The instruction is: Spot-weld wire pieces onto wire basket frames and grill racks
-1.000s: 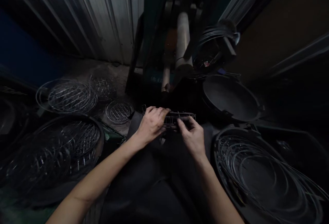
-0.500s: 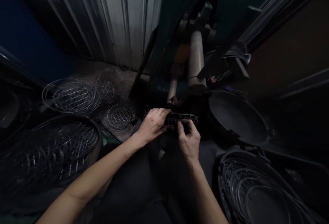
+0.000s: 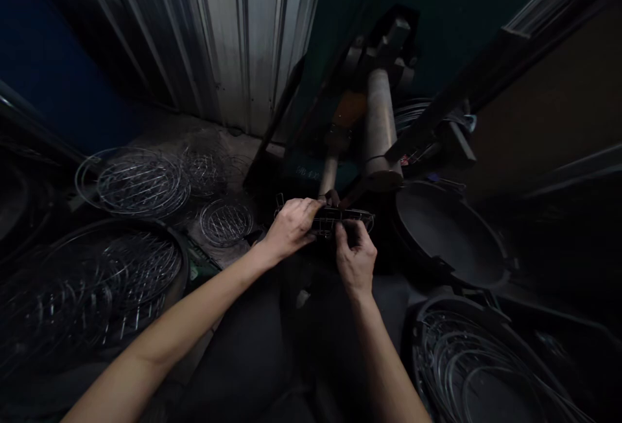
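Note:
A round wire rack [image 3: 331,222] is held nearly level at the tip of the machine's lower arm [image 3: 329,173]. My left hand [image 3: 291,223] has its fingers closed on the rack's left side, with the thumb and fingertips near the arm's end. On the right side, my right hand [image 3: 357,254] pinches the near edge of the same rack between thumb and fingers. Above them, a thick metal cylinder [image 3: 380,118] sticks out of the green machine [image 3: 451,34]. Shadow hides much of the rack's underside.
Finished-looking wire grids [image 3: 140,183] lie piled on the floor at left, beside a smaller grid [image 3: 226,222]. A tub [image 3: 182,261] at lower left holds more grids. At right are a round dark basin [image 3: 447,232] and a tub of wire rings [image 3: 418,339].
The view has shifted slightly, so the machine appears a little lower and further right. Both hands keep their hold on the rack, with hardly any movement.

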`<state>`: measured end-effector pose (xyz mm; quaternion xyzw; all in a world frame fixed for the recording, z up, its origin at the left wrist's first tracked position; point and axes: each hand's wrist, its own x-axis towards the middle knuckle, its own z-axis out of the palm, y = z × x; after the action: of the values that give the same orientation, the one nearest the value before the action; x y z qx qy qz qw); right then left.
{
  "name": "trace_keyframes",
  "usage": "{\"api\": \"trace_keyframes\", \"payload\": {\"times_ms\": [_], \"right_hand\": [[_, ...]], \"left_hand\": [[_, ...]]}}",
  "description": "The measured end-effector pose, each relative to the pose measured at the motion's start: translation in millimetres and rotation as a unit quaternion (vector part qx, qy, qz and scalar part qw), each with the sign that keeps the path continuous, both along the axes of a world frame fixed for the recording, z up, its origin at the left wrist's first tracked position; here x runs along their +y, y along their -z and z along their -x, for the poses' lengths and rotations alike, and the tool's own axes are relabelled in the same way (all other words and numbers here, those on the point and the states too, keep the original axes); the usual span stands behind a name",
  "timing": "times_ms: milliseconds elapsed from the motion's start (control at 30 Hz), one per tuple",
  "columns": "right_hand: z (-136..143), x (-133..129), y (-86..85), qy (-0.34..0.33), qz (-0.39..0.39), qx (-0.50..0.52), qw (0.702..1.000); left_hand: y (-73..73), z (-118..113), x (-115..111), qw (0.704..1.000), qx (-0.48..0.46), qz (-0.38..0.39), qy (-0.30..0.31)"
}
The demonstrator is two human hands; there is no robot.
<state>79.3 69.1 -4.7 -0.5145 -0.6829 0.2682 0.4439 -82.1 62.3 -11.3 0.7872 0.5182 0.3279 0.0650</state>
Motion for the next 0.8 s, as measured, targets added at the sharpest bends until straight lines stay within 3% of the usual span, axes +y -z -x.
{"api": "trace_keyframes", "payload": {"times_ms": [433,567,633,700,800], "right_hand": [[7.7,4.4,8.7,0.014,0.007,0.012,1.000],[3.3,-1.5,0.2,0.020,0.009,0.021,1.000],[-17.2,-15.9,-8.6,0.030,0.044,0.046,0.997],[-56.1,-40.1,-13.1,0.077,0.069,0.028,0.994],[-141.5,-83.0,-2.9,0.238,0.097,-0.089,0.962]], "left_hand": [[4.9,5.8,16.9,0.996,0.069,-0.061,-0.016],[6.2,9.1,17.6,0.995,0.073,-0.063,0.001],[4.3,11.1,13.7,0.996,0.065,-0.054,0.005],[-0.2,9.5,4.0,0.998,0.053,-0.037,0.012],[-9.2,-8.2,-21.0,0.997,0.062,0.014,0.042]]}}
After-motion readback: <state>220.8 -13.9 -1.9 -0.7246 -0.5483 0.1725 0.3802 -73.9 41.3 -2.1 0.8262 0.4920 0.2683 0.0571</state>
